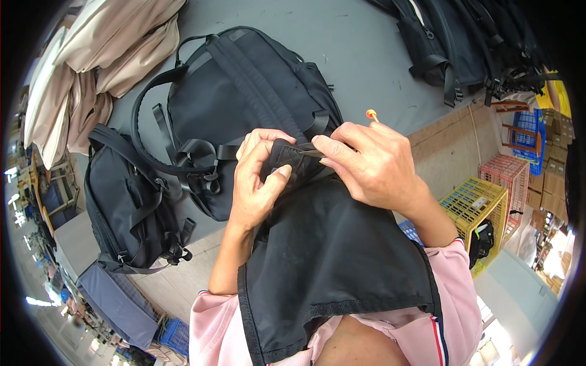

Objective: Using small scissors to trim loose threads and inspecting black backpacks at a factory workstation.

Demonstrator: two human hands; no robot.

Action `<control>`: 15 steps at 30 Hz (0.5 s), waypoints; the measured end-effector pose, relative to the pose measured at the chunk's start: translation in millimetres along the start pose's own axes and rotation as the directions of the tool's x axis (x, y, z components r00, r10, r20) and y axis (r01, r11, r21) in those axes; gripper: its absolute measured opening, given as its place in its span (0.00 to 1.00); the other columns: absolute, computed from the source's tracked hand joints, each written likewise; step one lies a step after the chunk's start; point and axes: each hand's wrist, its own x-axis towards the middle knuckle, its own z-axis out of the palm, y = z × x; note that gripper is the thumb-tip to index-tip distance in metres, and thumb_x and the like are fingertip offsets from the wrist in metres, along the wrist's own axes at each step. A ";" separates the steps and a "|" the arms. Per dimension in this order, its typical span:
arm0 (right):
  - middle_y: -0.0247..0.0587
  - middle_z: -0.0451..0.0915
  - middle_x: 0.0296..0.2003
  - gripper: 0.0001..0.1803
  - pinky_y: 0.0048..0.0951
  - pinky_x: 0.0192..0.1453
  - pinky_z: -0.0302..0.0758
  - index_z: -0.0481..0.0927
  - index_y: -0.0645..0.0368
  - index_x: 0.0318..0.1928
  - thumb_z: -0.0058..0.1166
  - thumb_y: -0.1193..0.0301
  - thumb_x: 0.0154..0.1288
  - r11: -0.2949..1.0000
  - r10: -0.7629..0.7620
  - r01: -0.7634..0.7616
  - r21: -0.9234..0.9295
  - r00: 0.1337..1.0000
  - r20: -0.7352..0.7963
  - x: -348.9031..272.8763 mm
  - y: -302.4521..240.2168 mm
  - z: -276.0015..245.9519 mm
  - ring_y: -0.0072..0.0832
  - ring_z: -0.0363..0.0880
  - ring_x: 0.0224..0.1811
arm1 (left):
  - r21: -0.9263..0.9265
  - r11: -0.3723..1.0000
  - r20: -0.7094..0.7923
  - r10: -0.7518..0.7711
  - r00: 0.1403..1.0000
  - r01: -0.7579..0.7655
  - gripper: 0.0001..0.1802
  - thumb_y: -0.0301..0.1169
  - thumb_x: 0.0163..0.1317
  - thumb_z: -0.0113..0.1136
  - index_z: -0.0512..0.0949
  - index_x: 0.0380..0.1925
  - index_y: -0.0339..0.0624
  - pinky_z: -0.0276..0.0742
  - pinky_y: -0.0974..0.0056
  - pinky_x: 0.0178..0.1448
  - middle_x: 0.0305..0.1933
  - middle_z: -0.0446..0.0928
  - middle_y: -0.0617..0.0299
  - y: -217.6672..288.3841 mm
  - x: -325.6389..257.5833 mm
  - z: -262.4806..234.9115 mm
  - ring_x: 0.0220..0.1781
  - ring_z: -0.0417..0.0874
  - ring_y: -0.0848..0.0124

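Observation:
My left hand [259, 174] is closed on the thick stitched end of a black shoulder strap [284, 155], pinching it between thumb and fingers. Facing it, my right hand [372, 158] grips a pair of small dark snips [310, 150], whose slim blades reach the strap's edge. An orange-tipped piece [372, 114] sticks out beyond the right knuckles; whether it belongs to the snips I cannot tell. A large black backpack [210, 100] lies on the grey table just beyond both hands. The palm side of my right hand is hidden.
A smaller black backpack [125, 201] lies at the left edge of the grey table [360, 55]. Beige bags [119, 46] are piled at the far left, more black bags [452, 49] at the far right. Yellow [473, 204] and red crates [506, 177] stand right. I wear a black apron [342, 250].

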 end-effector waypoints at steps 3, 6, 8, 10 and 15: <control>0.32 0.77 0.29 0.17 0.29 0.28 0.70 0.81 0.54 0.41 0.66 0.73 0.46 0.995 -0.077 0.076 0.064 0.997 0.025 0.4 11.1 1.7 0.29 0.74 0.23 | 0.011 1.000 0.032 0.002 0.999 -0.002 0.15 0.29 0.43 0.54 0.76 0.33 0.36 0.58 0.61 0.60 0.43 0.75 0.58 2.5 2.3 -2.3 0.47 0.72 0.63; 0.35 0.76 0.28 0.17 0.28 0.28 0.70 0.81 0.55 0.40 0.66 0.73 0.45 0.974 0.008 -0.010 0.228 1.000 0.010 -0.5 15.4 11.4 0.28 0.74 0.23 | -0.008 1.000 0.064 -0.024 0.998 0.024 0.15 0.30 0.43 0.54 0.76 0.34 0.36 0.58 0.61 0.60 0.42 0.75 0.58 2.7 3.4 -5.6 0.47 0.72 0.64; 0.36 0.76 0.28 0.17 0.25 0.27 0.69 0.80 0.56 0.41 0.66 0.73 0.48 0.927 0.073 -0.074 0.366 0.997 0.017 -4.4 16.9 22.2 0.26 0.73 0.22 | -0.023 0.999 0.070 -0.029 0.997 0.031 0.15 0.30 0.44 0.55 0.76 0.34 0.36 0.58 0.61 0.60 0.42 0.75 0.58 2.5 4.8 -6.7 0.47 0.72 0.64; 0.36 0.76 0.29 0.17 0.23 0.26 0.68 0.78 0.57 0.43 0.66 0.72 0.51 0.858 0.137 -0.135 0.495 0.990 0.033 -8.4 12.8 31.5 0.23 0.72 0.22 | -0.038 0.999 0.077 -0.034 0.996 0.037 0.15 0.30 0.44 0.55 0.76 0.34 0.36 0.59 0.61 0.60 0.42 0.75 0.58 3.2 5.2 -6.2 0.48 0.72 0.63; 0.35 0.76 0.32 0.14 0.15 0.23 0.64 0.72 0.62 0.48 0.57 0.71 0.65 -0.843 0.219 -0.130 0.523 0.804 0.553 -21.7 7.0 47.5 0.13 0.68 0.21 | -0.281 0.954 0.102 -0.075 0.992 0.101 0.19 0.30 0.48 0.55 0.76 0.41 0.33 0.61 0.66 0.60 0.49 0.70 0.57 -0.2 5.0 -0.3 0.54 0.69 0.68</control>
